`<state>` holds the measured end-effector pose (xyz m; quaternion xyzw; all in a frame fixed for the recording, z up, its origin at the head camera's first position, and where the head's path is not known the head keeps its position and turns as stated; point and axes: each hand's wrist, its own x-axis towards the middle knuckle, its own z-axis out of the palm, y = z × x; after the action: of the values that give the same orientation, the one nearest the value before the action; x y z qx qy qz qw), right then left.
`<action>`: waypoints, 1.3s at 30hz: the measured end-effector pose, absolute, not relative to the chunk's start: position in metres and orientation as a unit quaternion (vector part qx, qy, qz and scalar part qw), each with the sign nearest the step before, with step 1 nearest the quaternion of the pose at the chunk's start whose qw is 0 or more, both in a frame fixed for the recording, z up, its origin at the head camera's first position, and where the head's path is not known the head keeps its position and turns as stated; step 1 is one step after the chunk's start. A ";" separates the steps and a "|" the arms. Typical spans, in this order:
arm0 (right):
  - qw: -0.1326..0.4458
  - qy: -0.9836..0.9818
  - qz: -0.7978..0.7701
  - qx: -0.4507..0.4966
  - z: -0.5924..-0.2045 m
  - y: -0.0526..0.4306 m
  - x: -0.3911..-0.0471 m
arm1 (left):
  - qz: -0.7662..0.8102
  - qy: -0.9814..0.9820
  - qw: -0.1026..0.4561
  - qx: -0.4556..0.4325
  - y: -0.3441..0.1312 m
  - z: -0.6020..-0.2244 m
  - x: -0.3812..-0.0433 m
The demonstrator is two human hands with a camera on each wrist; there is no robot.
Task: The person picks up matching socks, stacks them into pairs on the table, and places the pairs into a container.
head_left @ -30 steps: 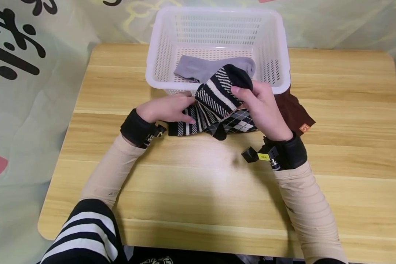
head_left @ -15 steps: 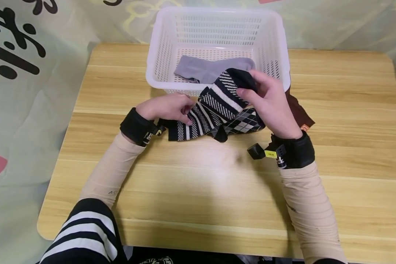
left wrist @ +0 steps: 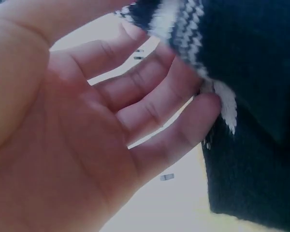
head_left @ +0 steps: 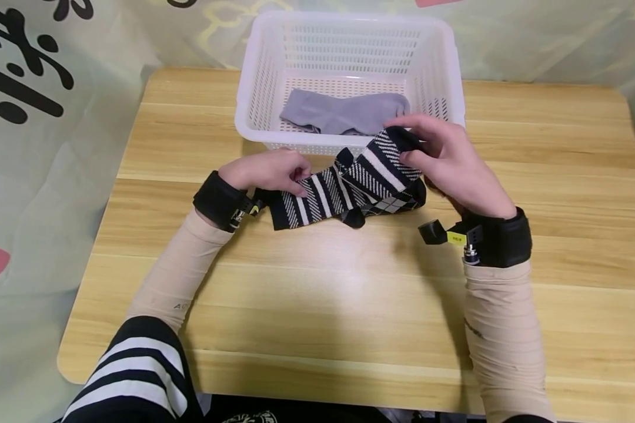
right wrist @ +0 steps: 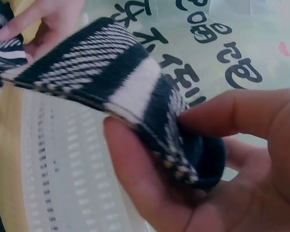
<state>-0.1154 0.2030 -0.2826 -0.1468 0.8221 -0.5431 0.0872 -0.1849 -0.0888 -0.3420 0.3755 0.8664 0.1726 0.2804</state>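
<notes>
A black-and-white striped sock [head_left: 328, 194] stretches between my two hands in front of the basket. My left hand [head_left: 272, 173] pinches its cuff end between thumb and fingers, low over the table. My right hand [head_left: 450, 158] grips the black toe end [right wrist: 210, 159], raised near the basket's front right rim, as the right wrist view also shows. Beneath the striped sock lies an argyle-patterned sock [head_left: 394, 204], partly covered. In the left wrist view, dark knit cloth [left wrist: 251, 72] hangs past the fingers of that hand.
The white perforated basket [head_left: 251, 117] stands at the table's back. Inside it lies a grey-purple sock [head_left: 344, 113]. Beneath my right hand a bit of dark brown cloth [head_left: 444, 194] shows, mostly hidden. The wooden table [head_left: 317, 305] extends toward my body.
My right hand has moved right and slightly down, drawing the striped sock straighter. The brown cloth, plain to see earlier, is now mostly covered by that hand. My left hand has stayed nearly still.
</notes>
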 end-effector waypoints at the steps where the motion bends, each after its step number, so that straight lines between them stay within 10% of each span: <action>1: 0.091 0.829 -0.532 -0.144 -0.282 0.205 -0.116 | 0.178 0.863 0.282 0.378 -0.089 -0.343 -0.186; 24: 0.149 0.903 -0.381 -0.130 -0.274 0.231 -0.118 | 0.192 0.852 0.312 0.373 -0.101 -0.333 -0.188; 39: 0.289 0.899 -0.305 -0.118 -0.277 0.242 -0.119 | 0.170 0.875 0.264 0.370 -0.103 -0.321 -0.180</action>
<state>-0.1187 0.2417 -0.2769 -0.1182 0.8995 -0.3054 0.2894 -0.1797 -0.1033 -0.3211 0.3695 0.8747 0.1696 0.2639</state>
